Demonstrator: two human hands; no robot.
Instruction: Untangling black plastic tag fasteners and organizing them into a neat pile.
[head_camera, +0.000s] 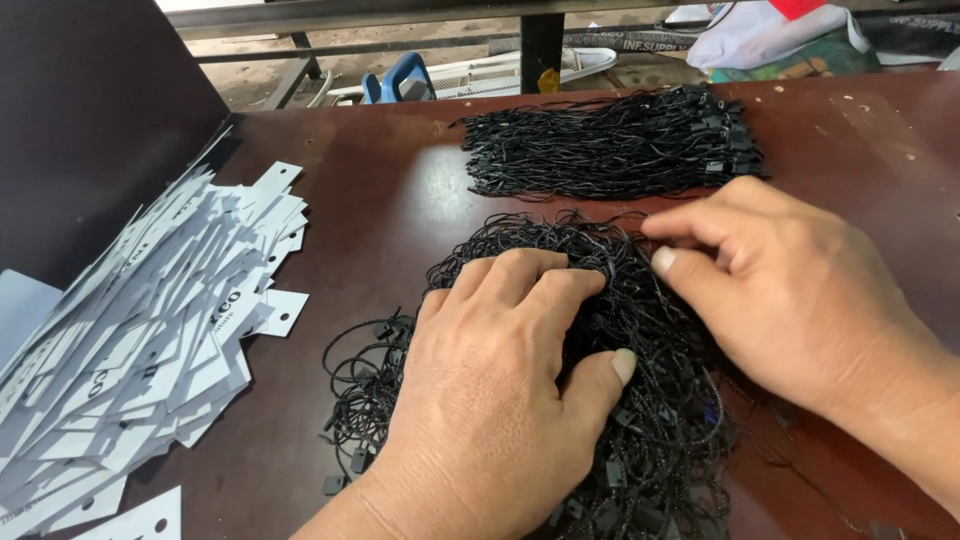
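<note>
A tangled heap of black string loops with small black plastic locks lies on the dark brown table in front of me. My left hand rests flat on top of the heap, fingers bent and pressing into the strings. My right hand sits at the heap's right side, thumb and fingers pinched together in the strings near its top. Behind the heap, a neater bundle of the same black strings lies stretched out sideways, apart from both hands.
A wide spill of white paper tags with punched holes covers the table's left side, leaning against a dark panel. Beyond the table's far edge are a metal frame, a blue object and bags on the ground.
</note>
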